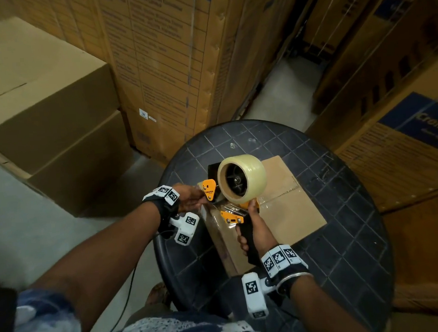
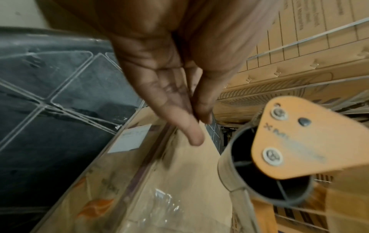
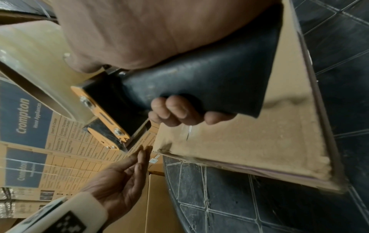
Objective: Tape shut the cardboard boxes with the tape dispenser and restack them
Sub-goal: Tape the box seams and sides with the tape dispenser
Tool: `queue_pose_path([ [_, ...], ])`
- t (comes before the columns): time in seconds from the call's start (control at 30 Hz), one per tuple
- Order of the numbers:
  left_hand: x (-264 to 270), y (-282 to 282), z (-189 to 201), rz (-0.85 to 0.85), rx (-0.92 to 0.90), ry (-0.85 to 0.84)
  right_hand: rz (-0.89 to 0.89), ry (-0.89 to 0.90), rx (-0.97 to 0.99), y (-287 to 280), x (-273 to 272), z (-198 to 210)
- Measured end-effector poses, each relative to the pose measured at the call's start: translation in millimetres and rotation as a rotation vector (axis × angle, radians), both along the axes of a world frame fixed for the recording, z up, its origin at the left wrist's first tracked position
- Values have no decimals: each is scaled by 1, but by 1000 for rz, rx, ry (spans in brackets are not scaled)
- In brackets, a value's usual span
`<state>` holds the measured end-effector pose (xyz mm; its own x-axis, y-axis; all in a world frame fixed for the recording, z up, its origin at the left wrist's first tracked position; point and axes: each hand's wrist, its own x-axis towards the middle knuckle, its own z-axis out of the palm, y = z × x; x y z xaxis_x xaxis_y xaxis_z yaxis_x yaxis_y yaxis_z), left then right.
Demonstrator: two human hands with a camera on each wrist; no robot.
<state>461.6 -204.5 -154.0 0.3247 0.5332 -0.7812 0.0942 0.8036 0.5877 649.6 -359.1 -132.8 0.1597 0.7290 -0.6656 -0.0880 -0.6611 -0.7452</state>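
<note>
A small cardboard box (image 1: pixel 288 212) lies on a round dark table (image 1: pixel 347 234), with clear tape shining across its top. My right hand (image 1: pixel 253 230) grips the black handle of the orange tape dispenser (image 1: pixel 231 215) and holds it above the box's left end. Its clear tape roll (image 1: pixel 242 181) points up. My left hand (image 1: pixel 191 199) reaches in from the left to the dispenser's front orange plate (image 2: pixel 299 138). In the left wrist view its fingers (image 2: pixel 193 135) are straight, with the thumb lying against them. I see no tape between them.
Two plain cartons (image 1: pixel 48 113) are stacked on the floor at the left. Tall printed cartons (image 1: pixel 167 65) stand behind the table, and more printed cartons (image 1: pixel 405 139) stand at the right. A strip of bare floor (image 1: pixel 285 88) runs between them.
</note>
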Motion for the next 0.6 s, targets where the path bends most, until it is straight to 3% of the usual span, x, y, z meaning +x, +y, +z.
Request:
queue_pose_path([
  [0.17,9,-1,6,-78,-35,-96,-40,1,-13,0,-2,2],
  [0.6,15,-4,6,105,-168,-215,-110,20,22,0,-10,13],
])
